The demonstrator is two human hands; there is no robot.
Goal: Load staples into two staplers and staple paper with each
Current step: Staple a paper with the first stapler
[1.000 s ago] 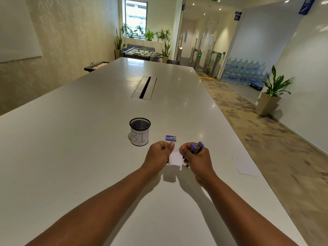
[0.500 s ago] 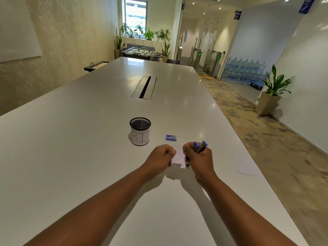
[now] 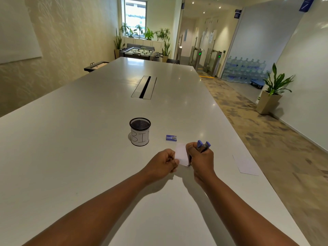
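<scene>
Above the white table, my left hand (image 3: 164, 165) pinches the left edge of a small folded white paper (image 3: 182, 153). My right hand (image 3: 201, 159) grips a blue stapler (image 3: 203, 146), its rear end sticking up past my knuckles and its metal jaw at the paper's lower right corner. A small blue staple box (image 3: 171, 137) lies on the table just beyond the paper. I see only this one stapler.
A black mesh cup (image 3: 140, 131) with a white label reading "BI" stands left of the staple box. A white sheet (image 3: 245, 165) lies near the table's right edge. A cable slot (image 3: 144, 87) sits mid-table. Carpeted floor runs along the right.
Both hands have shifted slightly right and toward me with the paper and stapler. More of the paper shows between them now, and the stapler's jaw sits at its corner.
</scene>
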